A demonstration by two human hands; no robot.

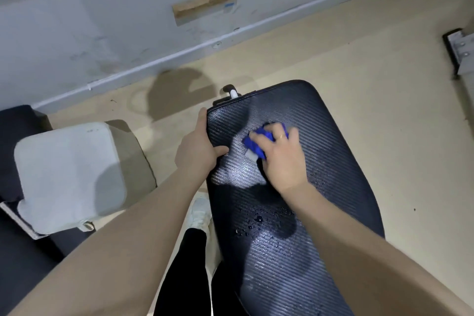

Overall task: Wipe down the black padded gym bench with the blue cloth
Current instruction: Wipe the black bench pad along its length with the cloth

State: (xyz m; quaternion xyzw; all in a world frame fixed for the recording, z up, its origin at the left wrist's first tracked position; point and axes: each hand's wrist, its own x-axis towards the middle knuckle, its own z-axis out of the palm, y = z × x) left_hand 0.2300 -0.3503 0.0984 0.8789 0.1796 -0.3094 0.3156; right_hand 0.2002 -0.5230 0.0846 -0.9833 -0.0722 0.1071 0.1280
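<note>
Wiping under way: right hand (pixel 279 154), fingers curled over the bunched blue cloth (pixel 256 143), presses it onto the far third of the black padded bench (pixel 320 161), which runs from 12 o'clock down to 6 o'clock in the right half of the view. Left hand (pixel 198 145) clamps the bench's left edge at about 9 o'clock from the cloth, thumb on the top surface and fingers wrapped over the side.

Risks, as judged:
- Water droplets (pixel 256 223) lie at 6 o'clock from the cloth, in the middle and near stretch of the padding; strokes confined to the far end would leave them standing.
- The cloth is wadded small, so each pass likely covers a narrow band and may streak.
- The wet textured vinyl may let the bracing thumb slide.
- The left thumb covers a patch the cloth cannot reach until it lifts.

Surroundings:
- Pale cushioned seat (pixel 69 174) at 9 o'clock, well apart from the bench.
- White shoe (pixel 201 213) and dark trouser leg just beside the bench's left edge.
- Wooden block (pixel 207 2) on the wall at 12 o'clock.
- Metal bracket (pixel 461 51) at 2 o'clock.

Nothing lies on the padding in the cloth's path.
</note>
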